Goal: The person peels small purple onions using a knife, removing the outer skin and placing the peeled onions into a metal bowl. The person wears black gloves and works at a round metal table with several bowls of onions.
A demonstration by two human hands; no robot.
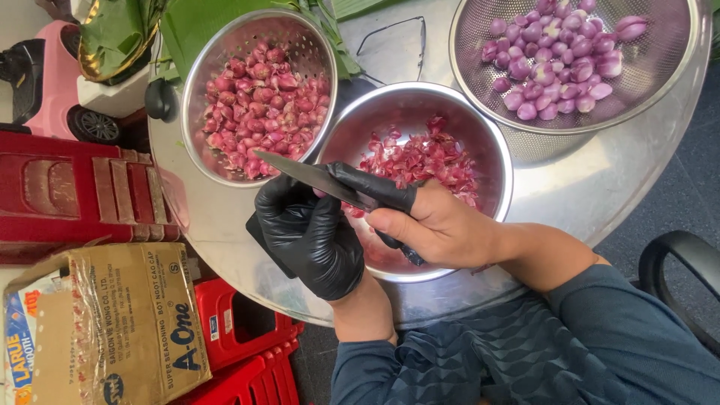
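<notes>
**Peeling shallots over a steel bowl**

The left hand [309, 234], in a black glove, sits at the centre of the frame with its fingers curled around a small shallot [321, 193], of which only a sliver shows at the fingertips. The right hand [435, 225], bare except for a black cover on the thumb, has its grip closed on a knife [315, 177]; the blade points toward the left of the frame and lies across the top of the gloved fingers.

Both hands hover over the near edge of a steel bowl [480, 142] at the middle of the frame, which holds reddish peelings [424, 159]. Just to its upper left stands a perforated steel bowl [196, 82] full of unpeeled red shallots [262, 105]. At the upper right, a mesh strainer [660, 75] holds peeled, pale purple shallots [555, 67].

All three stand on a round metal desk [600, 180]. Green leaves [195, 26] lie along the upper left, red plastic crates [67, 187] at the left, a cardboard box [127, 322] at the lower left.
</notes>
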